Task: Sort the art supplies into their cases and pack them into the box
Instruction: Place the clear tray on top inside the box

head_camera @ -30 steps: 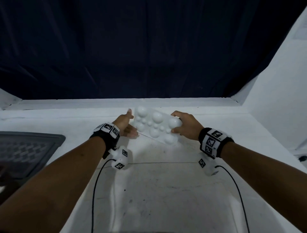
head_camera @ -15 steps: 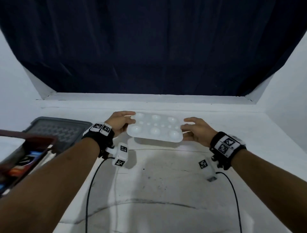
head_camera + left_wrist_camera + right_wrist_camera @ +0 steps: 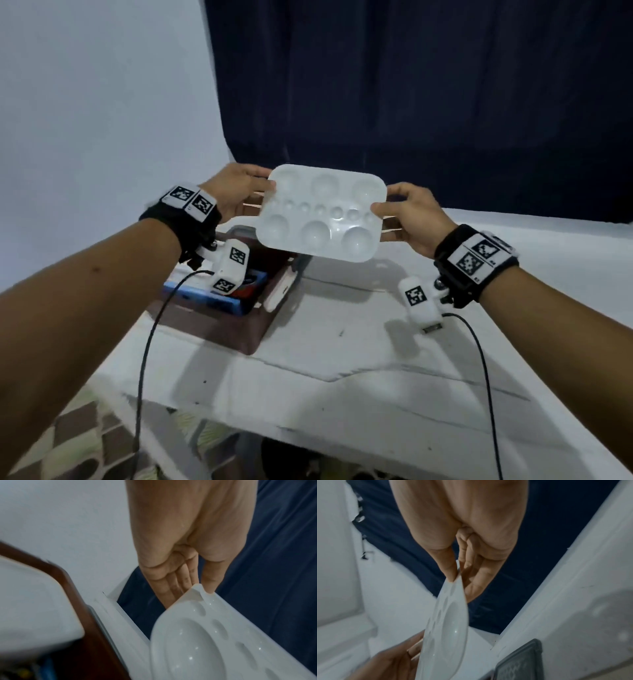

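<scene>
A white plastic paint palette [image 3: 322,214] with round wells hangs in the air, wells facing me, held at both short ends. My left hand [image 3: 239,192] pinches its left edge, thumb on top and fingers underneath [image 3: 173,586]. My right hand [image 3: 407,214] pinches the right edge the same way [image 3: 453,574]. Below and left of the palette lies an open brown box [image 3: 239,329] on the white table [image 3: 342,370], with a blue case [image 3: 212,301] and other supplies inside, partly hidden by my left wrist.
A dark blue curtain [image 3: 411,85] hangs behind the table and a pale wall [image 3: 102,102] stands at the left. A grey lid or tray [image 3: 520,661] shows in the right wrist view. Wrist camera cables trail over the table front. Patterned floor [image 3: 68,445] lies below left.
Both hands have lifted the palette off the table and carried it left, over the brown box. The head view has swung left, bringing the box under the palette.
</scene>
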